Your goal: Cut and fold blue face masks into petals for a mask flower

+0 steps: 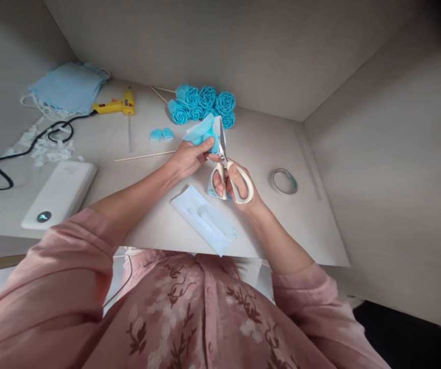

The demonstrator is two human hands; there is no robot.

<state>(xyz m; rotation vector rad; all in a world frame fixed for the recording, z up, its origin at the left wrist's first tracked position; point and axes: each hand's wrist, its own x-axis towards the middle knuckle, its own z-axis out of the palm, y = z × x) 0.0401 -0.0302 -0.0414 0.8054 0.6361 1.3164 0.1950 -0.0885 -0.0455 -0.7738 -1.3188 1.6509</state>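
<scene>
In the head view my left hand [192, 156] pinches a folded piece of blue mask fabric [202, 130] between thumb and fingers. My right hand [245, 187] has its fingers through the white handles of a pair of scissors [222, 146]. The blades point away from me and lie along the right edge of the fabric; whether they are biting into it I cannot tell. Below my hands a flat light-blue mask piece [205, 219] rests on the table. Another bluish scrap [214, 190] is partly hidden under my right hand.
Behind my hands lie several blue fabric roses [205, 102] with sticks. A yellow glue gun [118, 105], stacked masks [68, 87], white scraps [53, 146] and a white power bank [61, 195] are at left. Two cut pieces [161, 134] lie mid-table; a tape roll [284, 181] is right.
</scene>
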